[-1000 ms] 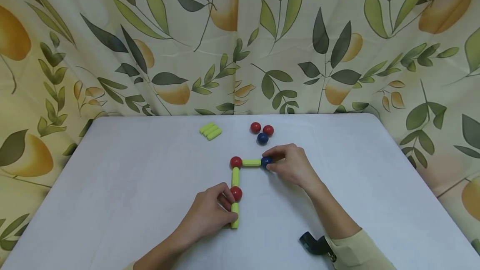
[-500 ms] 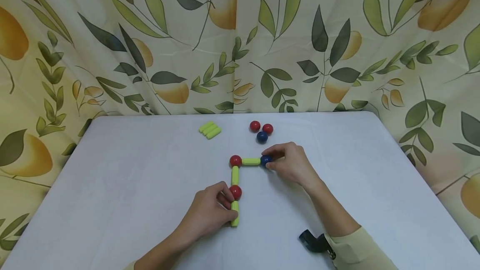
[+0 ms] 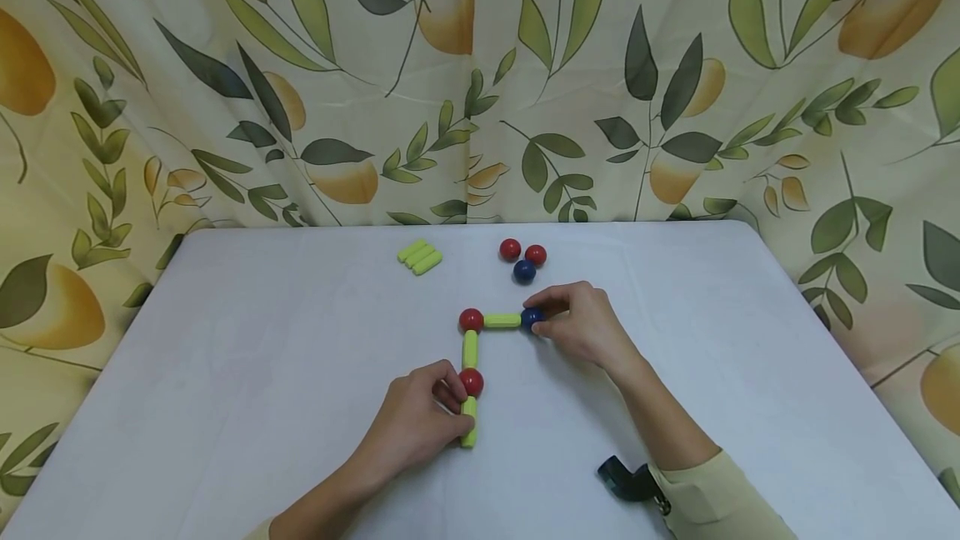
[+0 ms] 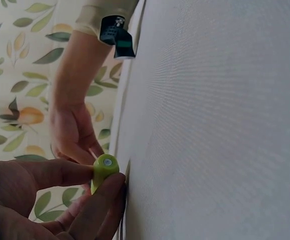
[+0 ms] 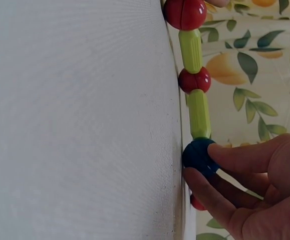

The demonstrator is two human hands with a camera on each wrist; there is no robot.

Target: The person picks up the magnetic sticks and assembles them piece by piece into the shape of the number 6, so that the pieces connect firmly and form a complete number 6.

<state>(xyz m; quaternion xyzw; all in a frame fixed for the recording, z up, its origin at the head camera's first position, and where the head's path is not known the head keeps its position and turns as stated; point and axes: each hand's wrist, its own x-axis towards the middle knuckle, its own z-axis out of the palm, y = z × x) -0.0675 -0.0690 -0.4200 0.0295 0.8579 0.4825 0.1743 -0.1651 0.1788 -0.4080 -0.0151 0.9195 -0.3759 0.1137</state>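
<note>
An L-shaped chain of sticks and balls lies on the table in the head view. My left hand (image 3: 424, 412) pinches the nearest green stick (image 3: 468, 432) between thumb and fingers; the stick's round end faces the left wrist view. Beyond that stick come a red ball (image 3: 471, 382), a second green stick (image 3: 470, 349) and a red corner ball (image 3: 471, 321). From the corner another green stick (image 3: 502, 321) runs right to a blue ball (image 5: 201, 156). My right hand (image 3: 579, 323) pinches this blue ball between thumb and fingertips, and it touches the stick's end.
Several loose green sticks (image 3: 420, 257) lie together near the table's (image 3: 262, 340) far edge. Right of them sit two red balls (image 3: 510, 249) and a blue one (image 3: 524, 272). A black wrist device (image 3: 628, 480) is at my right sleeve. A patterned curtain (image 3: 555, 107) hangs behind.
Both hands keep the same grips, and the chain keeps its shape. Everything in the head view sits slightly higher than before.
</note>
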